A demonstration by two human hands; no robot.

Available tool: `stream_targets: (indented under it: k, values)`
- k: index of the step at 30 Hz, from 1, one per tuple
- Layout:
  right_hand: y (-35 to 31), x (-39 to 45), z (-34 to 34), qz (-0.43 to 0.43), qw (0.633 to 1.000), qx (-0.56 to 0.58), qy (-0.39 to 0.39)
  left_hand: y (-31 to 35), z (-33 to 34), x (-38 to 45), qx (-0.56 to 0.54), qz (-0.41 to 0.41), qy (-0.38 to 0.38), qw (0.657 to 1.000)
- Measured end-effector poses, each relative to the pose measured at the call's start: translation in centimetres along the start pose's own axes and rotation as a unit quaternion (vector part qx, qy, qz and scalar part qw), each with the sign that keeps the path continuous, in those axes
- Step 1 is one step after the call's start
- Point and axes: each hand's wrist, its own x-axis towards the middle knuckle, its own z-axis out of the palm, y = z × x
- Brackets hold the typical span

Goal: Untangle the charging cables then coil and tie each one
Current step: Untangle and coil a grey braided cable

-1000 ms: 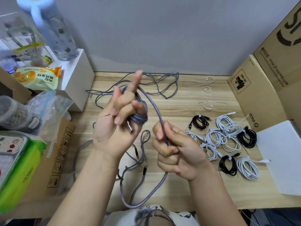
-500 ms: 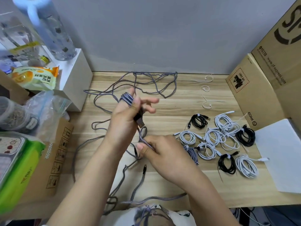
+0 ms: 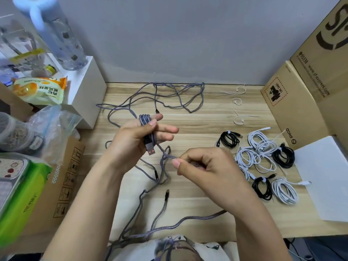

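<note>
Gripping grey cable (image 3: 170,156): both hands' fingers (image 3: 162,129), mid-table (image 3: 207,113), tied coils (image 3: 263,159) just right.

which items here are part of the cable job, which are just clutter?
Job: grey braided cable wound on left hand, fed by right hand; tied coils; loose ties.
Clutter: cardboard boxes, water bottle, snack bag, white sheet.

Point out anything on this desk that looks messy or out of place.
The grey braided cable sprawls in loose tangled loops over the desk, unlike the tied coils at right. The left hand holds a few wraps; the right hand pinches the strand. Nothing looks damaged.
</note>
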Motion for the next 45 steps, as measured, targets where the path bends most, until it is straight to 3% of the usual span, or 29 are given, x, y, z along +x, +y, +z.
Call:
stream_targets:
  k: [3,8,13,17,23,25,27,29,31,33,34,35,36,37,38,40,42,43,45]
  values:
    - [-0.1,0.1,-0.2,-0.022,1.000,0.003,-0.007,0.1,0.2,-0.4,0.029,-0.014,-0.036,0.999]
    - [0.4,0.5,0.5,-0.111,0.988,-0.104,-0.017,-0.3,0.8,-0.5,0.042,0.001,-0.061,0.997]
    - [0.3,1.0,-0.4,-0.195,0.973,-0.116,0.031,-0.8,2.4,-2.2,0.204,0.017,-0.102,0.973]
    - [0.5,1.6,-0.6,-0.207,0.969,-0.112,0.075,-0.8,3.1,-2.8,0.204,-0.001,-0.143,0.969]
    - [2.2,2.7,-0.3,-0.150,0.981,0.007,0.124,-0.3,2.0,-3.1,-0.014,-0.061,-0.283,0.957]
    - [3.0,3.1,0.0,-0.122,0.986,-0.026,0.107,0.1,1.8,-3.0,-0.157,-0.079,-0.357,0.917]
    - [3.3,3.1,0.6,-0.079,0.994,-0.007,0.072,0.8,2.0,-2.8,-0.313,-0.101,-0.384,0.863]
    - [3.1,3.1,1.3,-0.016,0.986,0.167,0.021,1.4,2.2,-2.6,-0.379,-0.099,-0.338,0.856]
    - [2.7,3.0,1.8,0.051,0.924,0.377,-0.040,1.5,2.4,-2.4,-0.418,-0.102,-0.310,0.848]
    - [2.8,3.0,1.8,0.103,0.799,0.578,-0.133,1.3,2.3,-2.1,-0.443,-0.107,-0.287,0.843]
    - [3.2,3.2,1.7,0.114,0.706,0.673,-0.192,1.2,2.2,-2.0,-0.446,-0.113,-0.267,0.847]
    - [3.3,3.3,1.6,0.115,0.641,0.726,-0.222,1.1,2.0,-2.0,-0.448,-0.120,-0.249,0.850]
    - [3.4,3.3,1.3,0.111,0.614,0.749,-0.223,1.1,1.9,-2.0,-0.454,-0.125,-0.234,0.851]
    - [3.4,3.3,1.3,0.107,0.620,0.749,-0.207,1.0,1.8,-2.0,-0.465,-0.127,-0.221,0.848]
    - [3.3,3.3,1.6,0.111,0.656,0.726,-0.175,1.0,1.7,-1.9,-0.479,-0.126,-0.214,0.842]
    - [3.3,3.1,2.0,0.117,0.792,0.595,-0.066,1.1,1.4,-1.9,-0.502,-0.110,-0.209,0.832]
    - [3.9,3.2,2.7,0.088,0.897,0.432,0.026,1.2,1.2,-1.7,-0.504,-0.084,-0.195,0.837]
    - [4.2,3.3,3.1,0.071,0.936,0.341,0.043,1.2,1.1,-1.6,-0.498,-0.072,-0.179,0.845]
    - [4.6,3.3,3.9,0.057,0.980,0.191,0.019,1.3,0.7,-1.1,-0.493,-0.041,-0.142,0.857]
